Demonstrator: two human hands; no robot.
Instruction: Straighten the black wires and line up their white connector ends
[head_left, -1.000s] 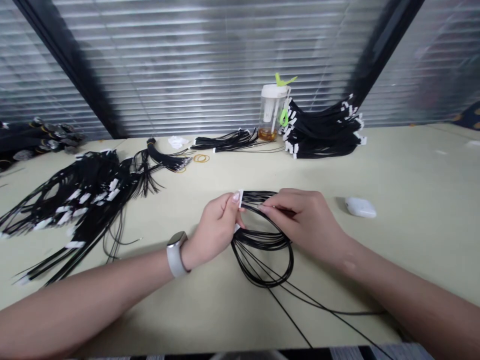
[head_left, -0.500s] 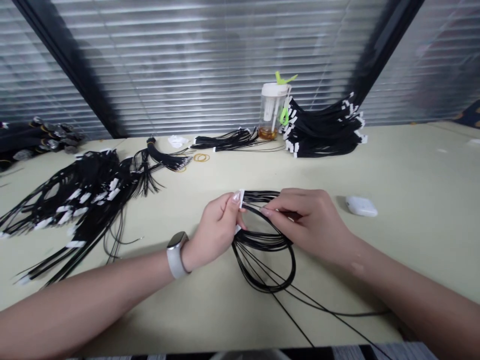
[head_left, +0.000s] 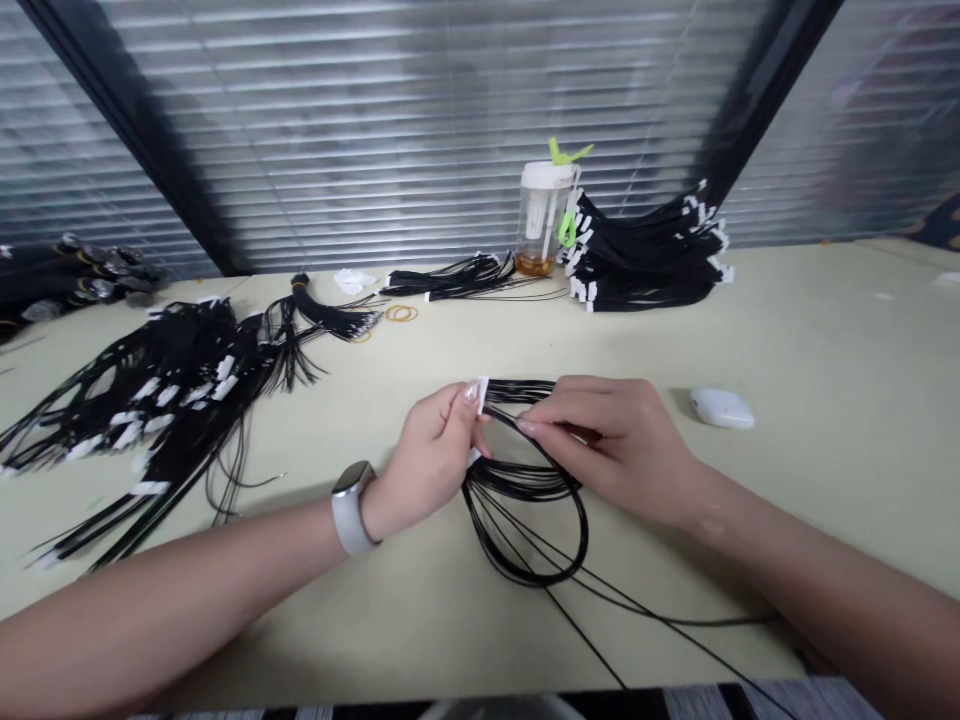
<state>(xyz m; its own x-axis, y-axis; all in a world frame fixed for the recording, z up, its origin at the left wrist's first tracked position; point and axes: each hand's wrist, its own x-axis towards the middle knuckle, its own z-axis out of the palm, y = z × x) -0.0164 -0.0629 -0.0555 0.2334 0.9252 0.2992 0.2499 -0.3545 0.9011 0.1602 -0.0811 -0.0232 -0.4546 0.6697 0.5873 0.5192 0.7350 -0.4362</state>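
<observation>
Between thumb and fingers, my left hand [head_left: 442,440] pinches a white connector [head_left: 482,394] at the end of several black wires. My right hand [head_left: 611,430] is closed, its thumb and index finger pinching a black wire [head_left: 504,416] close to that connector. Looped black wires [head_left: 525,482] hang below both hands, and several loose strands trail toward the table's front edge. A second white piece shows in part beneath my left fingers. The wire's tip is hidden by my left thumb and the connector.
Left on the table [head_left: 825,400] lies a pile of black cables [head_left: 187,350] with white connectors. Behind stand a bottle [head_left: 536,220] and stacked cables [head_left: 652,255]. Rubber bands [head_left: 401,313] and a crumpled tissue [head_left: 354,281] lie near the back. A white earbud case [head_left: 721,408] is at right.
Both hands keep their grips almost unchanged. The wire between my right fingers and the connector looks slightly straighter. The whole view has shifted a little.
</observation>
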